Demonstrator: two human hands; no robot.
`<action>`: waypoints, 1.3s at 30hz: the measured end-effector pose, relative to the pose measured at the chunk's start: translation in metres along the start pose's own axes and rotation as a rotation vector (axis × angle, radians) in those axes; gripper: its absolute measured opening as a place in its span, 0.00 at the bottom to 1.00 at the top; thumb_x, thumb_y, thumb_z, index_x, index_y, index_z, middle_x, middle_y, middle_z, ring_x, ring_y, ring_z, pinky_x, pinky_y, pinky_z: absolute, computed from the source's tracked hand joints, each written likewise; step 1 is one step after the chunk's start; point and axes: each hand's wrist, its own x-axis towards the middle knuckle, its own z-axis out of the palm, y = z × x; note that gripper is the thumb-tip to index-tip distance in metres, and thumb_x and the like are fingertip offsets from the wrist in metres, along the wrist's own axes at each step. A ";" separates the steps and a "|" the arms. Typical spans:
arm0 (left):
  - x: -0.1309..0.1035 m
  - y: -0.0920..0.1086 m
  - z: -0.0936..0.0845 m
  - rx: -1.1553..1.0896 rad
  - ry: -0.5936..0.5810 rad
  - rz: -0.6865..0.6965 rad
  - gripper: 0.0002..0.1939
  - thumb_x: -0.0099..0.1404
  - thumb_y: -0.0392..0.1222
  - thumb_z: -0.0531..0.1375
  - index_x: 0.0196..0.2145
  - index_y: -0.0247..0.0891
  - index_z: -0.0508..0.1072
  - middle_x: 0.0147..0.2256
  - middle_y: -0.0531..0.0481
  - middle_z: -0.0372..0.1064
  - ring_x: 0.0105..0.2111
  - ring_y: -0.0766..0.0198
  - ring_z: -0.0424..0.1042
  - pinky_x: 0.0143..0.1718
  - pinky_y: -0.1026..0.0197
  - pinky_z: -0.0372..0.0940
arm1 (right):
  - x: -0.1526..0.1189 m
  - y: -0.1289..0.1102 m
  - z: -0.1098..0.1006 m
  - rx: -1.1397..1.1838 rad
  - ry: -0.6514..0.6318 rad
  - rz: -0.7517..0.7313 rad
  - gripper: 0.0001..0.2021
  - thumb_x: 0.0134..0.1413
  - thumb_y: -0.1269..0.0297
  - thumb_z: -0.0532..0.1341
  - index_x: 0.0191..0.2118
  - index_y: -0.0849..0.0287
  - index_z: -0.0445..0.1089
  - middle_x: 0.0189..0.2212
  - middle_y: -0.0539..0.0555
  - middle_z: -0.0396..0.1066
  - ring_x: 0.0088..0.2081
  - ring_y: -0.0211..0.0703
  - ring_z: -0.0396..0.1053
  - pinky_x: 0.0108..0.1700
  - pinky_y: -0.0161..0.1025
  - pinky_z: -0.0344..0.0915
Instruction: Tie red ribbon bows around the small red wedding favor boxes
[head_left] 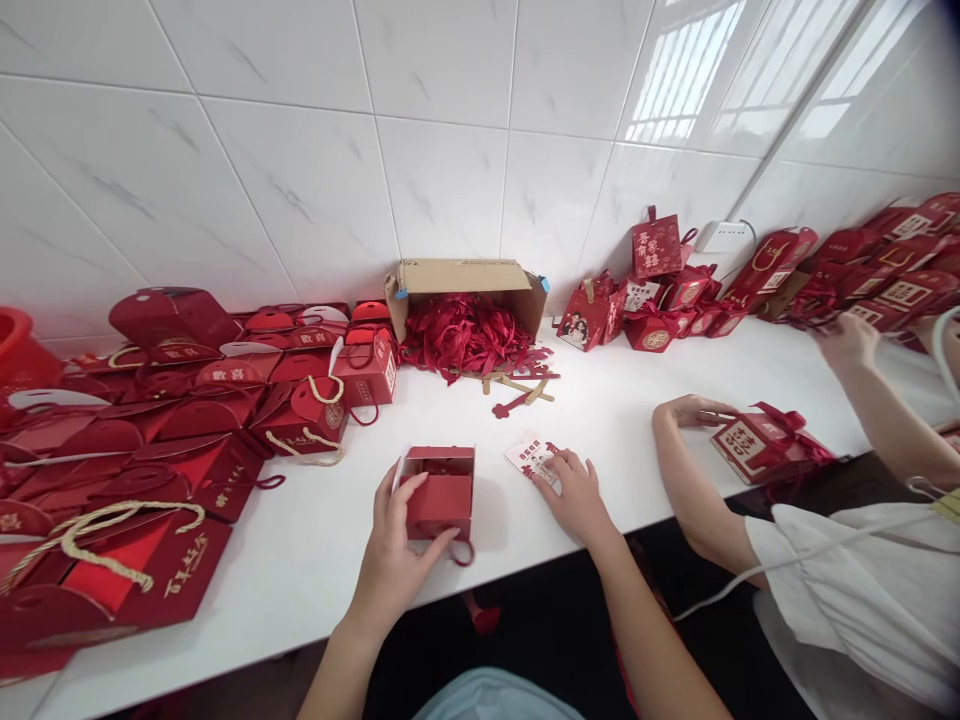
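Note:
My left hand (401, 525) grips a small red paper box (442, 505) at the table's front edge. Its thumb lies along the near side and the fingers wrap round the left. A dark red ribbon loop (463, 553) sticks out at the bottom corner. Just to the right, a white and red printed card (529, 455) lies on the white tabletop. My right hand (574, 490) rests over the card's right part, fingers apart, hiding some of it. Between the hands and the wall are loose red and gold cut-out pieces (525, 390).
An open cardboard carton (465, 272) of red ribbons stands against the tiled wall. Many red gift boxes (172, 430) crowd the left; more (652, 290) stand at the back right. A co-worker's hand (694, 410) touches a ribboned red box (761, 445); their other hand (847, 345) reaches toward ribbons.

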 end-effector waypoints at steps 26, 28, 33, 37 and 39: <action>0.024 -0.046 -0.029 0.305 0.309 -0.059 0.14 0.65 0.43 0.55 0.48 0.41 0.70 0.58 0.40 0.58 0.60 0.49 0.56 0.60 0.43 0.54 | 0.000 -0.084 -0.006 0.590 -0.398 -0.150 0.19 0.65 0.52 0.49 0.51 0.55 0.69 0.47 0.55 0.73 0.47 0.46 0.70 0.47 0.41 0.66; 0.032 -0.066 -0.038 0.428 0.140 -0.276 0.21 0.67 0.46 0.51 0.55 0.38 0.62 0.60 0.37 0.56 0.62 0.46 0.52 0.60 0.41 0.53 | -0.004 -0.083 -0.005 0.546 -0.409 -0.149 0.20 0.66 0.53 0.47 0.49 0.56 0.71 0.44 0.55 0.74 0.44 0.46 0.70 0.45 0.41 0.66; 0.041 -0.102 -0.044 0.504 -0.066 -0.455 0.27 0.65 0.50 0.51 0.57 0.30 0.62 0.62 0.28 0.52 0.62 0.30 0.48 0.55 0.29 0.50 | -0.011 -0.077 -0.002 0.418 -0.396 -0.180 0.20 0.67 0.54 0.45 0.44 0.55 0.72 0.37 0.55 0.74 0.41 0.48 0.69 0.45 0.42 0.64; 0.038 -0.100 -0.041 0.550 -0.131 -0.466 0.27 0.67 0.50 0.48 0.58 0.32 0.62 0.62 0.31 0.52 0.63 0.35 0.47 0.58 0.32 0.46 | -0.022 -0.067 0.012 0.426 -0.321 -0.177 0.20 0.66 0.54 0.46 0.37 0.57 0.72 0.35 0.56 0.72 0.41 0.49 0.68 0.46 0.44 0.63; 0.035 -0.093 -0.038 0.561 -0.159 -0.446 0.26 0.67 0.49 0.47 0.57 0.32 0.62 0.61 0.31 0.53 0.63 0.37 0.49 0.57 0.33 0.47 | -0.027 -0.062 0.023 0.487 -0.231 -0.118 0.21 0.66 0.53 0.46 0.34 0.58 0.72 0.34 0.57 0.72 0.40 0.48 0.68 0.45 0.43 0.64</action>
